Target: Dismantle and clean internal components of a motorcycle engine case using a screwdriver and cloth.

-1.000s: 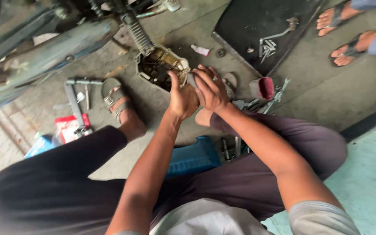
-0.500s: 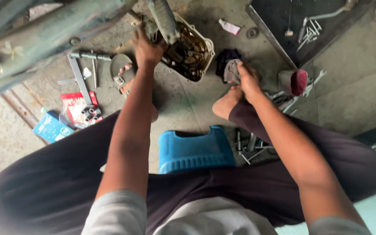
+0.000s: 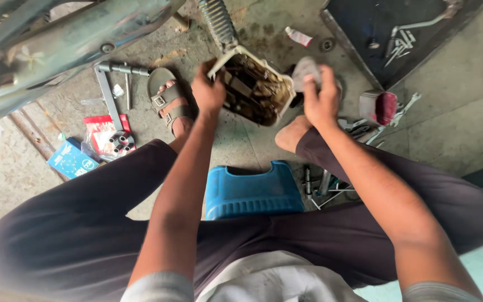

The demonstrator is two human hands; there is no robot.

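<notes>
My left hand (image 3: 208,92) grips the open casing (image 3: 252,86) by its left rim, just above the floor; my right fingers (image 3: 317,84) pinch a grey rag (image 3: 304,68) beside it. Inside looks still grimy, wiping barely begun.

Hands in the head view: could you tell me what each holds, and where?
Left hand grips the greasy open casing by its left rim; right hand holds a grey rag, bunched.
</notes>
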